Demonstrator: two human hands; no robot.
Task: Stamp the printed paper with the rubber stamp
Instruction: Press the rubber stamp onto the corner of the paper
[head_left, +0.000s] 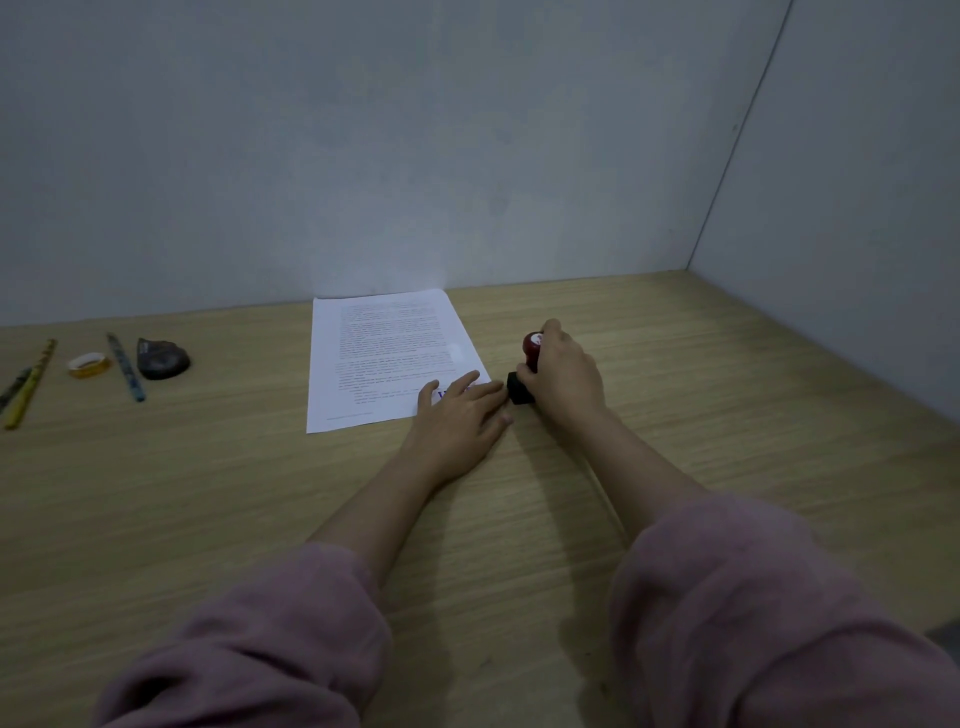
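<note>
A printed paper (387, 343) lies flat on the wooden table (675, 364), its far edge near the back wall. A blue-purple stamp mark (445, 393) shows at the sheet's near right corner, partly covered by fingers. My left hand (460, 415) rests flat with straight fingers on that corner. The rubber stamp (523, 382) has a red knob handle and a black block base. It stands on the table just right of the paper's edge. My right hand (563, 376) grips its handle.
At the left of the table lie a yellow pencil (31, 384), a roll of tape (89, 365), a blue patterned pencil (124, 373) and a dark rounded object (162, 358). Grey walls close the back and right sides.
</note>
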